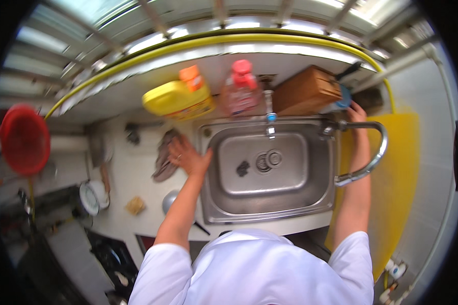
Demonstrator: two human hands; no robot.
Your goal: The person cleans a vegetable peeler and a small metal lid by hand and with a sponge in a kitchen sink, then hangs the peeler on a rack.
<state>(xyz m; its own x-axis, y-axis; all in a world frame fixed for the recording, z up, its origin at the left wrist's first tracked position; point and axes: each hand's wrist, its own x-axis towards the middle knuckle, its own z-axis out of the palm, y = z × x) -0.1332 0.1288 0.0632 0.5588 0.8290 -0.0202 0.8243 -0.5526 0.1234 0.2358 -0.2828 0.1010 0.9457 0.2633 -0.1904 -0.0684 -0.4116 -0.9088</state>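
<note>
My left hand point(189, 154) is spread with its fingers apart at the left rim of the stainless steel sink point(267, 206), its fingertips over the edge of a crumpled grey-brown cloth point(165, 160). Over at the back right, my right hand point(357, 113) reaches behind the curved chrome faucet point(381, 143) to a blue item point(344, 97) beside the wooden knife block point(305, 93). Its fingers are partly hidden, so I cannot tell whether they grip that item. A dark clump point(243, 168) lies in the basin near the drain point(268, 161).
Behind the sink stand a yellow jug point(175, 100) with an orange cap and a pink pump bottle point(242, 89). A yellow board point(395, 183) is at the right. On the left are a round metal utensil point(170, 201), a sponge-like piece point(136, 206), a cleaver point(97, 146) and a red strainer point(24, 139).
</note>
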